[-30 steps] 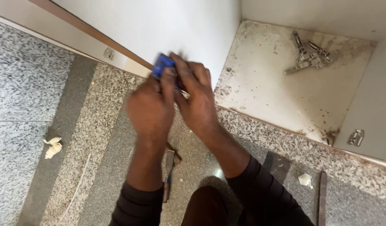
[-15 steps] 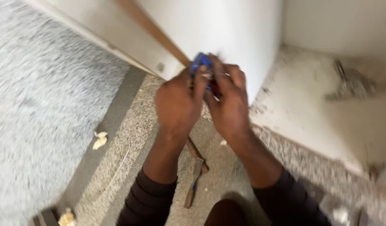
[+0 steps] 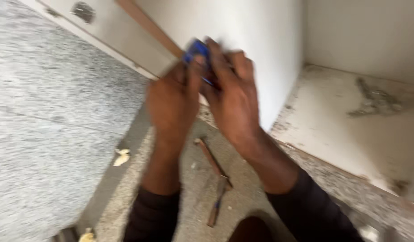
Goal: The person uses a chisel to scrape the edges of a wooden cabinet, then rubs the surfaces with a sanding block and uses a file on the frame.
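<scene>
Two hands meet over a small blue object (image 3: pixel 196 50) held up in front of a white cabinet panel (image 3: pixel 243 40). The left hand (image 3: pixel 173 105) curls its fingers around the object from the 8 o'clock side, and the right hand (image 3: pixel 231 101) lays its fingers across the object from 4 o'clock, so both are closed on it together. The picture is blurred, so what the blue object is and exactly how the fingertips sit on it cannot be told.

Below the hands, at 6 o'clock, a slim tool with a brown handle (image 3: pixel 218 200) lies on the speckled stone floor (image 3: pixel 45 134), touching or crossing a thin brown stick (image 3: pixel 211 159). A pale scrap (image 3: pixel 122 157) lies at 8 o'clock from the hands, and another scrap (image 3: pixel 87 235) sits near the bottom edge. At 3 o'clock the dirty white cabinet floor (image 3: pixel 332 130) carries a blurred grey metal piece (image 3: pixel 375 101).

Risk, as I judge it: with only a small part of the object showing between the fingers, the grip looks shallow, and a slip could drop it onto the hard floor or knock it against the panel. The loose tool underfoot could also be kicked or knelt on.
</scene>
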